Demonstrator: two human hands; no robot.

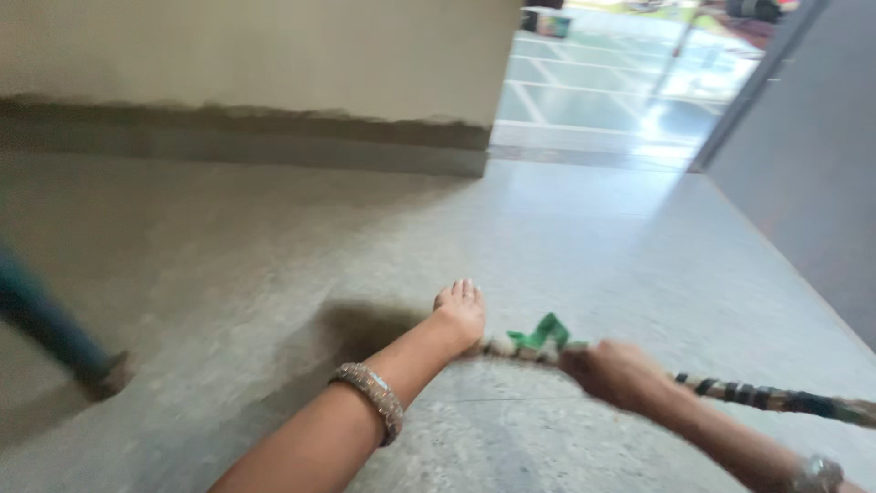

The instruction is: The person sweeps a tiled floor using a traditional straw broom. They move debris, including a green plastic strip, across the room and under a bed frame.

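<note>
Banded stick [766, 396] with green ribbon [542, 334], near-horizontal above floor, blurred.
</note>
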